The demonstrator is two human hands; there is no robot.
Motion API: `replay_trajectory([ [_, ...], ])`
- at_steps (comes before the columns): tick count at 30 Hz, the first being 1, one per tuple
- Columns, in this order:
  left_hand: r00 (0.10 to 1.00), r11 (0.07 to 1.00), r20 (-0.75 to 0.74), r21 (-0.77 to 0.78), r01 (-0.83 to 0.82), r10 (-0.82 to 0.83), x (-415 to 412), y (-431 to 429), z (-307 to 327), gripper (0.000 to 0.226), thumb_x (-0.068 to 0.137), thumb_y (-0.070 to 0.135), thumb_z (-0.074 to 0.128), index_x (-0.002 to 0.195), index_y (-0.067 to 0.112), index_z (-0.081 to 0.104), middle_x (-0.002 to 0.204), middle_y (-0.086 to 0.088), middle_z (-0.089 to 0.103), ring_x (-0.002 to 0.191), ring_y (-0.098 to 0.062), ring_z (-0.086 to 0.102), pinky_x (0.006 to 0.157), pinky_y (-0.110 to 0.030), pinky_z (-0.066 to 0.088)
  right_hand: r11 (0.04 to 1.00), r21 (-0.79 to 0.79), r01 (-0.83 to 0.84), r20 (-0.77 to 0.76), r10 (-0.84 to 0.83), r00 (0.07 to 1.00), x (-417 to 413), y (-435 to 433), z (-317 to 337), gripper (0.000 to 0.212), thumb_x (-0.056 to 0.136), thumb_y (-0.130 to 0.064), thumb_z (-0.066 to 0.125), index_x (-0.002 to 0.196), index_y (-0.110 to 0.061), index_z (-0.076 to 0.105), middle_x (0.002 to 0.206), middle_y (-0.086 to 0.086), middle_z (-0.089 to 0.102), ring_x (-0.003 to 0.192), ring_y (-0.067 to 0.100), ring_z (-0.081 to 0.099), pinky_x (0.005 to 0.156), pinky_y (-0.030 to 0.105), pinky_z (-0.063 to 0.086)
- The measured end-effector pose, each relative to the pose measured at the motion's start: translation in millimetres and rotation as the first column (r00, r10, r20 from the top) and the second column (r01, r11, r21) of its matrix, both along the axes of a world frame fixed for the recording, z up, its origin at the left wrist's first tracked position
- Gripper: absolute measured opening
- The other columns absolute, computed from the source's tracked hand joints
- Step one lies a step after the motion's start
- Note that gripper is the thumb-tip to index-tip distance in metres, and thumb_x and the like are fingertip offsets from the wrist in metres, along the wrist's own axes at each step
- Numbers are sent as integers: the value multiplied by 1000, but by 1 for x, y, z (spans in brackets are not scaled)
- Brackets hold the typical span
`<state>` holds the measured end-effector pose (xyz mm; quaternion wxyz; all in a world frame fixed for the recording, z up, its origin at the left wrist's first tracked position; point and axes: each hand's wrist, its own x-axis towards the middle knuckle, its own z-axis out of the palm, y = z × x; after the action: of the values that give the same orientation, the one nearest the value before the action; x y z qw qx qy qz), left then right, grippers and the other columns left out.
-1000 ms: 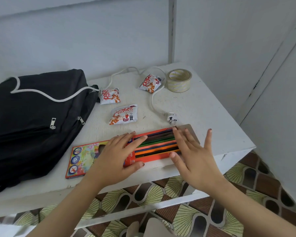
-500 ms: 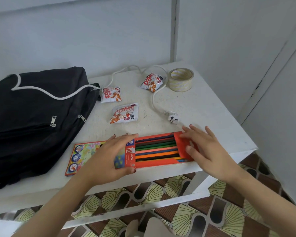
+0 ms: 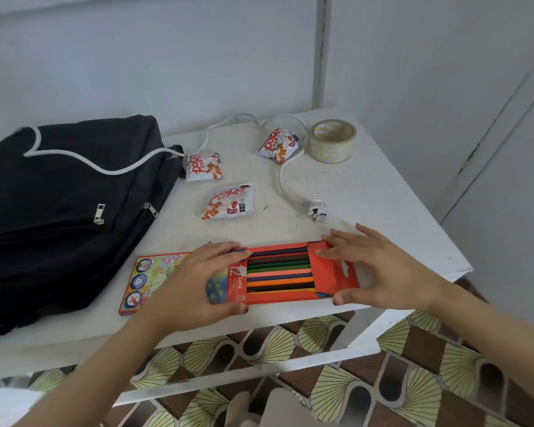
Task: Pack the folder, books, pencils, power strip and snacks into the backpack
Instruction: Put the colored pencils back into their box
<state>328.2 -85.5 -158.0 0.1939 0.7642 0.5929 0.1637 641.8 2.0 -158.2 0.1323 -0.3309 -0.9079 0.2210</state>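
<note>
Left hand (image 3: 195, 282) grips a flat cardboard pencil box (image 3: 278, 272); right hand (image 3: 379, 269) pinches its orange flap (image 3: 330, 269). Black fabric backpack (image 3: 59, 211) lies at nine o'clock.

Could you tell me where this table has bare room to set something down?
The table is bare between plug, tape roll and right edge. A smaller patch lies between backpack and nearest snack. Other snacks and cable crowd the back.

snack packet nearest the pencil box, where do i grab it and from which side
Probably from above, thumb and fingers across the middle of the snack packet: it lies flat and puffed on the table, nothing touching it, so its near and far long edges are open to pinch.
</note>
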Motion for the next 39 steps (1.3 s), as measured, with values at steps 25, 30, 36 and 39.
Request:
replay_trajectory([
  [25, 999, 996, 1, -69, 52, -52, 37, 12, 10, 97, 63, 69, 67, 141, 48, 13, 141, 25, 22, 133, 6, 9, 111, -22, 7, 996, 60, -61, -4, 61, 998, -49, -10, -1, 84, 68, -78, 50, 135, -28, 49, 142, 3, 47, 135, 9, 35, 111, 28, 19],
  [30, 999, 997, -42, -64, -30, 27, 5, 4, 9, 93, 56, 81, 57, 137, 52, 21, 152, 13, 23, 139, 0, 10, 112, -25, -2, 998, -11, -60, -58, 59, 997, -42, -9, -1, 80, 68, -71, 59, 135, -30, 46, 143, -8, 45, 130, -8, 26, 108, 10, 10],
  [36, 997, 996, 24, 25, -80, 80, -2, -5, 2, 83, 56, 75, 58, 131, 40, 45, 138, 26, 33, 125, 19, 16, 107, -17, 8, 997, -49, -58, -41, 56, 998, -46, -9, -3, 76, 67, -73, 55, 133, -35, 48, 147, -12, 38, 132, -12, 23, 110, 14, 4],
  [39, 995, 995, 16, 22, -101, 100, 0, -6, 2, 82, 56, 73, 58, 130, 38, 48, 139, 23, 36, 128, 6, 22, 104, -20, 15, 996, -61, -62, -48, 60, 997, -52, -10, -2, 76, 66, -71, 58, 131, -34, 50, 146, -11, 40, 131, -13, 23, 111, 14, 6],
])
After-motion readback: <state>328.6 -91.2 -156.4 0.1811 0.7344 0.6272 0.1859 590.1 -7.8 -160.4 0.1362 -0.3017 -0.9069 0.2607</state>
